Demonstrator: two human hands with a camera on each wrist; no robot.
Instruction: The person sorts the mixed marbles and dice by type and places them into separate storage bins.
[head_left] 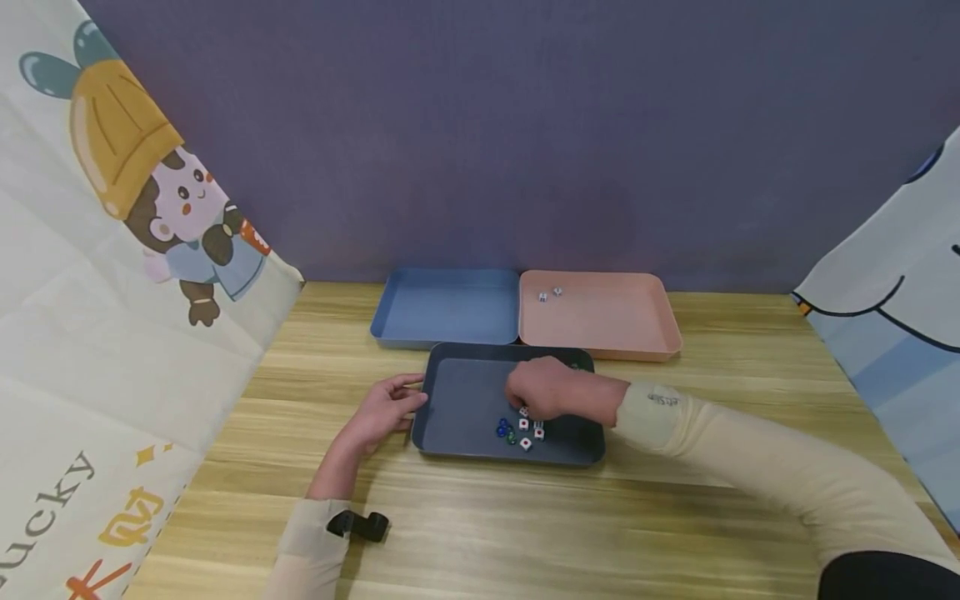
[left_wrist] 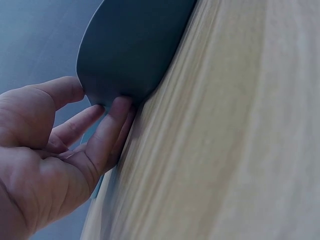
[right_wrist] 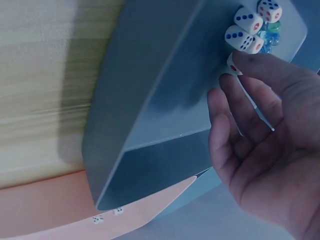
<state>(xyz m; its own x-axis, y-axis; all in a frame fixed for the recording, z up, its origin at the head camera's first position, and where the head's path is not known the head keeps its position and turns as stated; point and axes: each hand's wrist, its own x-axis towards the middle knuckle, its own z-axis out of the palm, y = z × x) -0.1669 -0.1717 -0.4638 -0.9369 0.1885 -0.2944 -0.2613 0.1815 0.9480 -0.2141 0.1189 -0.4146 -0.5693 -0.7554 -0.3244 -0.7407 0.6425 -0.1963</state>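
A dark grey tray (head_left: 468, 392) lies on the wooden table. My left hand (head_left: 386, 410) touches its left side; in the left wrist view the extended fingers (left_wrist: 107, 132) rest against the outer wall. Above the tray's right half, my right hand (head_left: 542, 387) reaches down. Its thumb and fingers pinch a white die (right_wrist: 232, 65), partly hidden by the thumb. Close by in the tray sit several white dice (head_left: 526, 444) with red and blue pips. Small blue beads (head_left: 502, 427) and a green bead (head_left: 512, 437) lie beside them.
Behind the dark tray, a blue tray (head_left: 450, 308) stands at left and a pink tray (head_left: 607, 317) at right, side by side. Two small white dice (head_left: 543, 297) lie in the pink tray. A purple-grey wall (head_left: 480, 142) rises behind the table.
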